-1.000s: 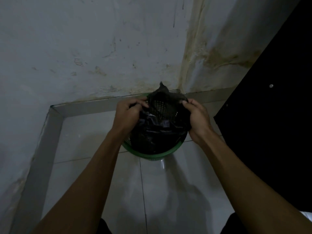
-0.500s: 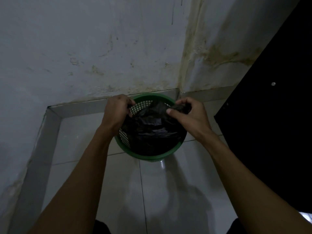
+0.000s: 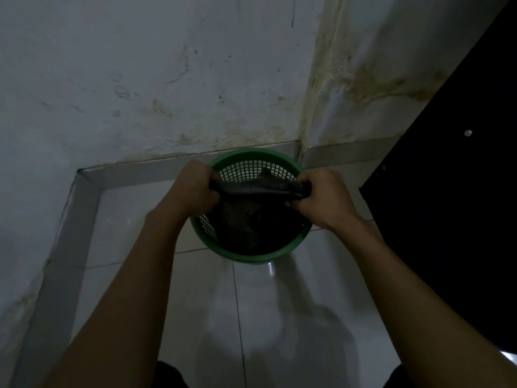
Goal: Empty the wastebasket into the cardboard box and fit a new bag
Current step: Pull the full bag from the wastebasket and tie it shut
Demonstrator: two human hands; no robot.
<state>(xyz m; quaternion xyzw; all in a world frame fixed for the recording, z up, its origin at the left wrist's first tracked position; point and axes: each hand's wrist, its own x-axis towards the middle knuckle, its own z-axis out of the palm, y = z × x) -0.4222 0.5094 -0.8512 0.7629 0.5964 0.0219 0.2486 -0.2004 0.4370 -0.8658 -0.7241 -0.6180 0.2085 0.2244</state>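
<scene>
green wastebasket (image 3: 251, 161) sits on the tiled floor (image 3: 279, 317), tucked into the far corner where the two skirting runs meet. black bag (image 3: 257, 189) is stretched taut between both fists, long axis running left-right across the basket mouth, roughly over the middle of the rim. rest of the bag hangs down inside the near half of the basket; the far mesh wall is bare.

left hand (image 3: 195, 189) is fisted round the bag's left end, just over the left rim. right hand (image 3: 321, 197) is fisted round the right end, over the right rim. both about equally near, neither leads.

vs half a second ago: the bag was loose and bunched, right hand pinching one edge with its fingertips. now both hands are closed tight and pulled apart, film drawn into a straight band. basket hasn't moved.

my read: next is spreading that edge out and down over the rim. can't tell if this is the old liner or the new one. cardboard box not in view. dark panel (image 3: 447, 219) stands at right.
</scene>
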